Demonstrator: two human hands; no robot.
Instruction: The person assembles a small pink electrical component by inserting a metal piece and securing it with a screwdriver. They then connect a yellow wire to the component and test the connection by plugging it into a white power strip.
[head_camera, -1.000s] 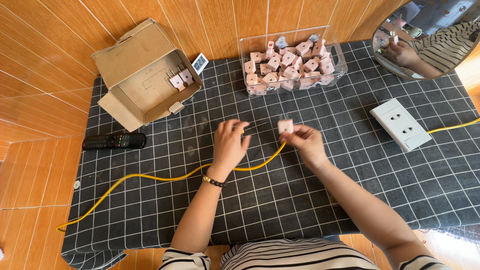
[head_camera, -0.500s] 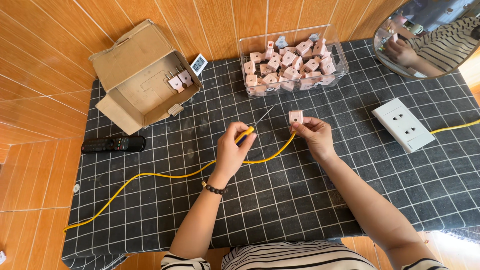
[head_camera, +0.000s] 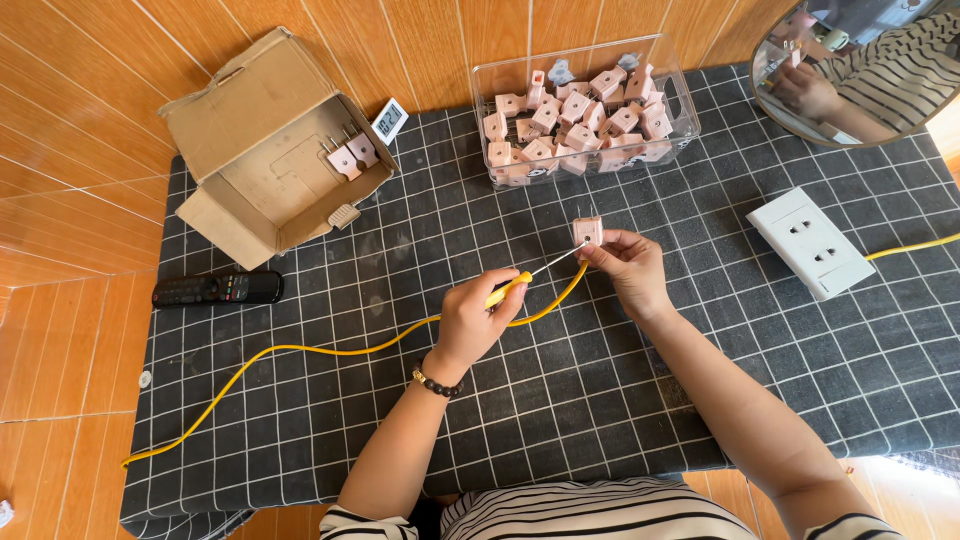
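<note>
Left hand (head_camera: 478, 322) grips a yellow-handled screwdriver (head_camera: 540, 271), tip meeting the plug (head_camera: 587, 231). Right hand (head_camera: 630, 272) pinches that plug just above the counter (head_camera: 620, 400), prongs up, below the clear bin (head_camera: 585, 115).

Plug: small pale-pink block, two metal prongs, looks like hard plastic. Likely light, stiff and a bit slick, so hold it by the flat sides, fingers off the prongs and the screw face. Small enough to twist under tool pressure, I'd guess.

Yellow cable (head_camera: 300, 352) runs from under the hands out to the left edge; limp, drags easily.

Bin holds many more pink plugs. Cardboard box (head_camera: 270, 160) at upper left has two more. White socket strip (head_camera: 810, 243) at right, remote (head_camera: 217, 289) at left.
</note>
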